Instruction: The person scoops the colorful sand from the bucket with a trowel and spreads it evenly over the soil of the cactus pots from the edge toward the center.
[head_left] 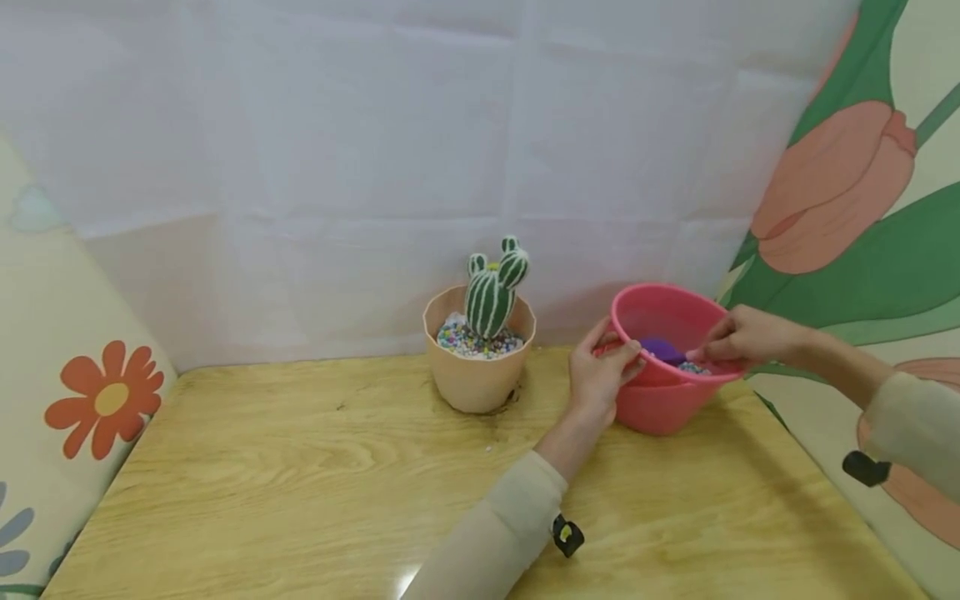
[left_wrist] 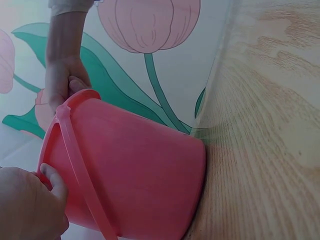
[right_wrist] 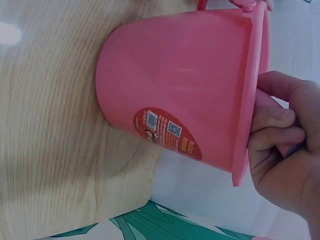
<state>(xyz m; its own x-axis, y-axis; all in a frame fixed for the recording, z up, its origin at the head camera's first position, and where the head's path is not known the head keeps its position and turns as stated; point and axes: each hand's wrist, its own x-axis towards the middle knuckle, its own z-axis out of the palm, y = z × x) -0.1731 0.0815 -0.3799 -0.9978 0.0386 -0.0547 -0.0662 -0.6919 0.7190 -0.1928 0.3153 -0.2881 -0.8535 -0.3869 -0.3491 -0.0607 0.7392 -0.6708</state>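
Left hand [head_left: 596, 371] grips pink bucket [head_left: 662, 404] by rim, right half of frame; right hand [head_left: 738, 335] holds purple scoop [head_left: 660, 348] inside, apparently scooping beads [head_left: 694, 367]; next likely calls for level lift

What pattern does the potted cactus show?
The cactus has white stripes on green, clearest in the head view.

1. Creased white cloth [head_left: 360, 125] hangs behind a wood-grain tabletop [head_left: 262, 483]
2. Cream panel [head_left: 45, 275] at left bears an orange-red flower [head_left: 105, 400] with a yellow centre
3. Panel at right [head_left: 926, 50] shows pink tulips [head_left: 832, 187] and green leaves [head_left: 885, 267]
4. Bright glare [head_left: 407, 581] shines on the tabletop
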